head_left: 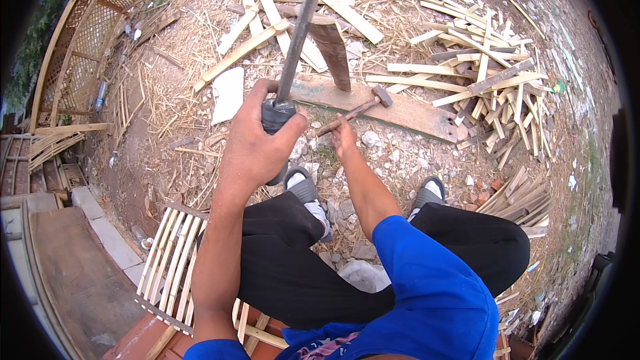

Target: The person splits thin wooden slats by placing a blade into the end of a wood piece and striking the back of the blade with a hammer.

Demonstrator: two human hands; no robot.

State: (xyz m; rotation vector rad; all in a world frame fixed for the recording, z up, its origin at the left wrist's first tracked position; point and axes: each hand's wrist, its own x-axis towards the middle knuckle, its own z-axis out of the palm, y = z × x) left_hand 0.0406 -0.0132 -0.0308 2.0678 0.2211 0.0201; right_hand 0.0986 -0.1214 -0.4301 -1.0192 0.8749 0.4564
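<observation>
My left hand is closed round the black-wrapped grip of a long, narrow grey metal tool, which rises past the top edge; whether it is a blade or a bar I cannot tell. With fingers closed on its wooden handle, my right hand holds a hammer. The hammer's head is over a thick worn plank on the ground. A dark, rough piece of wood stands upright at the plank's far side, just right of the metal tool.
Thin wood strips lie heaped at the right, with a smaller bundle nearer me. Pale slats cross at the far side beside a white slab. A slatted panel and lattice frame are at left. Stones and straw litter the ground.
</observation>
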